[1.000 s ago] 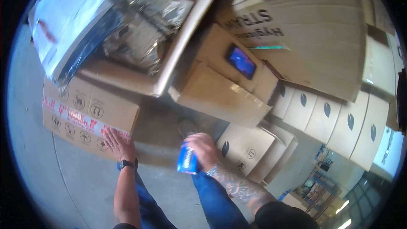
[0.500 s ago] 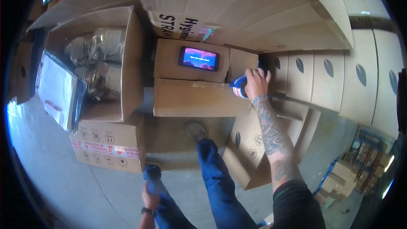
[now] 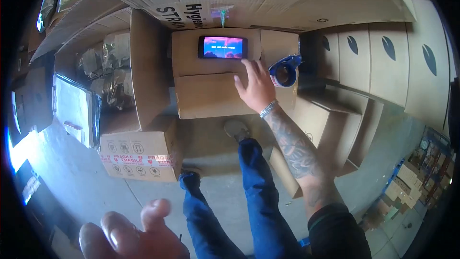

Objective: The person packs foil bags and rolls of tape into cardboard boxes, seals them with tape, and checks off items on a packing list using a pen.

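My right hand (image 3: 257,86) is over the closed cardboard box (image 3: 211,96), its fingers apart and nothing in them. Just beyond its fingertips a phone (image 3: 223,47) with a lit screen lies on the box top. Close to that hand's right side, a blue tape dispenser (image 3: 286,71) rests on the box's right end. My left hand (image 3: 136,235) is raised near the camera at the bottom left, fingers loosely bent and apart, with no object visible in it.
An open carton (image 3: 137,67) of plastic-wrapped packs stands at left, above a box with FRAGILE tape (image 3: 136,159). A clear-wrapped pack (image 3: 76,110) sits at its edge. Leaf-marked boxes (image 3: 390,57) line the right. A large carton (image 3: 278,0) rises behind; an open box (image 3: 330,129) sits right.
My right hand has let go of the tape dispenser and moved left toward the phone. From beside my leg, my left hand has come up close to the camera. The view has shifted slightly.
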Tool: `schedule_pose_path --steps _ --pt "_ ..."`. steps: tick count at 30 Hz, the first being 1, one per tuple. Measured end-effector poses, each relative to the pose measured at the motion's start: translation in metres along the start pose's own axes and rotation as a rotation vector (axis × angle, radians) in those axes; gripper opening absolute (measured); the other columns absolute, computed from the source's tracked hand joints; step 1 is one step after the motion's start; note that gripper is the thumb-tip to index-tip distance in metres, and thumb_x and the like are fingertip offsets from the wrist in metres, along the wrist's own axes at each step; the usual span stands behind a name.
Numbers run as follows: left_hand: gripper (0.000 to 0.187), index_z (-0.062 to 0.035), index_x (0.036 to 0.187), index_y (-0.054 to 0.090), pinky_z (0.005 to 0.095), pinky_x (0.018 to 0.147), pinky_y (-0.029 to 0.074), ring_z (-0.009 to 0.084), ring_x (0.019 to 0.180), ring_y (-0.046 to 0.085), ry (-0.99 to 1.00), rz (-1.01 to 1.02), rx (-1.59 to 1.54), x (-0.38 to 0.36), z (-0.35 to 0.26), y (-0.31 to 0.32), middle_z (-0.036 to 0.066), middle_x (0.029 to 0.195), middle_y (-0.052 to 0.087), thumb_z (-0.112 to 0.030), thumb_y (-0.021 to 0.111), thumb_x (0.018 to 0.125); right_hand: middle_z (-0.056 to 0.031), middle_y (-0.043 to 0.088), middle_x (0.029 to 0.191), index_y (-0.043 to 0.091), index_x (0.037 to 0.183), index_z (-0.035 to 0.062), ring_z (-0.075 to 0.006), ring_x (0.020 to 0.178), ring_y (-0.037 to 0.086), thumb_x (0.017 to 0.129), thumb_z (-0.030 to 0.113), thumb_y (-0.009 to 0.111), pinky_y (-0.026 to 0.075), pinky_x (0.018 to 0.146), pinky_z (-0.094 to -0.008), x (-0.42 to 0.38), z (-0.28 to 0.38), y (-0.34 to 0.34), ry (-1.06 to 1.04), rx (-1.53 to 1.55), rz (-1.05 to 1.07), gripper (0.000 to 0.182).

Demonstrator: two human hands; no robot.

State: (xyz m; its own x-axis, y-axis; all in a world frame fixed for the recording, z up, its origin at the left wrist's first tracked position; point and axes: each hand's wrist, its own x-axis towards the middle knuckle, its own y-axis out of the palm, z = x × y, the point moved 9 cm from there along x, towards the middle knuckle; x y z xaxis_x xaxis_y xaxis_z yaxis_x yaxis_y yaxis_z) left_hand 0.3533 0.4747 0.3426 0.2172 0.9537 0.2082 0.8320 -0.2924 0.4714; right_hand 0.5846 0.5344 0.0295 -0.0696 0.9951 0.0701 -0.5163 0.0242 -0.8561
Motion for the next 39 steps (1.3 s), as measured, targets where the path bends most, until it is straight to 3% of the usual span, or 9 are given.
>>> schedule_pose_path --steps 2,12,16,18,20,24,28,32,39 --pt "0.041 -0.0432 0.102 0.071 0.0742 0.118 0.018 0.0323 0.14 0.034 -0.048 0.046 -0.042 0.006 0.0 0.015 -0.002 0.14 0.042 -0.068 0.039 0.1 -0.0149 0.061 0.114 0.053 0.129 0.0067 -0.0363 0.11 0.056 0.085 0.025 0.073 0.048 0.094 -0.047 0.006 -0.009 0.021 0.043 0.013 -0.034 0.051" --pt "0.042 -0.0183 0.1 0.064 0.0577 0.107 0.039 0.0277 0.112 0.054 -0.217 -0.245 0.058 -0.028 0.03 -0.014 0.005 0.116 0.053 -0.055 0.045 0.1 -0.0248 0.047 0.131 0.046 0.14 0.0134 -0.0446 0.12 0.049 0.072 0.054 0.083 0.045 0.097 -0.0535 0.024 -0.019 0.047 0.127 -0.163 -0.041 0.087" --pt "0.038 -0.0067 0.099 0.059 0.0475 0.1 0.047 0.0278 0.104 0.061 -0.859 -0.803 0.442 -0.137 0.073 -0.063 0.012 0.109 0.058 -0.043 0.049 0.101 -0.0231 0.048 0.13 0.049 0.141 0.0143 -0.0422 0.119 0.05 0.07 0.062 0.082 0.044 0.097 -0.0543 0.023 -0.019 0.047 0.126 -0.218 -0.076 0.092" --pt "0.037 -0.0021 0.109 0.058 0.0437 0.093 0.049 0.0303 0.097 0.062 -0.699 -0.444 0.551 -0.147 0.098 -0.059 0.016 0.104 0.062 -0.038 0.055 0.1 -0.0229 0.047 0.131 0.05 0.141 0.0156 -0.0426 0.12 0.049 0.068 0.065 0.081 0.043 0.096 -0.0556 0.021 -0.021 0.05 0.134 -0.207 -0.094 0.093" --pt "0.049 -0.0011 0.121 0.057 0.0481 0.092 0.048 0.035 0.103 0.062 -1.236 -0.133 0.859 -0.261 0.148 -0.085 0.022 0.115 0.061 -0.043 0.062 0.095 -0.0226 0.047 0.132 0.049 0.142 0.0169 -0.0428 0.12 0.048 0.067 0.067 0.081 0.044 0.096 -0.0562 0.018 -0.019 0.052 0.156 -0.209 -0.098 0.095" --pt "0.071 -0.0086 0.137 0.05 0.055 0.097 0.048 0.047 0.12 0.055 -1.651 0.38 1.355 -0.503 0.137 -0.093 0.024 0.142 0.045 -0.051 0.071 0.083 -0.0215 0.045 0.134 0.046 0.144 0.0192 -0.0426 0.12 0.047 0.066 0.069 0.081 0.044 0.095 -0.0563 0.022 -0.02 0.054 0.203 -0.218 -0.079 0.099" --pt "0.08 -0.0148 0.143 0.045 0.0571 0.101 0.047 0.0519 0.123 0.052 -1.853 -0.038 1.325 -0.512 0.122 -0.082 0.021 0.15 0.038 -0.051 0.073 0.078 -0.0209 0.045 0.135 0.045 0.144 0.0208 -0.0423 0.121 0.046 0.063 0.069 0.082 0.043 0.096 -0.0561 0.02 -0.021 0.055 0.214 -0.242 -0.067 0.101" --pt "0.07 -0.0121 0.134 0.052 0.0565 0.1 0.047 0.0463 0.123 0.054 -2.076 -0.088 1.332 -0.489 0.135 -0.089 0.02 0.142 0.045 -0.046 0.072 0.076 -0.0214 0.046 0.132 0.048 0.142 0.0193 -0.044 0.119 0.048 0.06 0.073 0.081 0.043 0.094 -0.059 0.019 -0.02 0.055 0.216 -0.237 -0.118 0.104" --pt "0.067 -0.0096 0.13 0.054 0.0528 0.101 0.046 0.0422 0.123 0.054 -2.1 -0.022 1.439 -0.496 0.139 -0.097 0.018 0.137 0.049 -0.049 0.068 0.077 -0.0212 0.044 0.135 0.047 0.143 0.0207 -0.0446 0.122 0.047 0.056 0.073 0.084 0.043 0.096 -0.0588 0.015 -0.018 0.06 0.258 -0.262 -0.119 0.108"
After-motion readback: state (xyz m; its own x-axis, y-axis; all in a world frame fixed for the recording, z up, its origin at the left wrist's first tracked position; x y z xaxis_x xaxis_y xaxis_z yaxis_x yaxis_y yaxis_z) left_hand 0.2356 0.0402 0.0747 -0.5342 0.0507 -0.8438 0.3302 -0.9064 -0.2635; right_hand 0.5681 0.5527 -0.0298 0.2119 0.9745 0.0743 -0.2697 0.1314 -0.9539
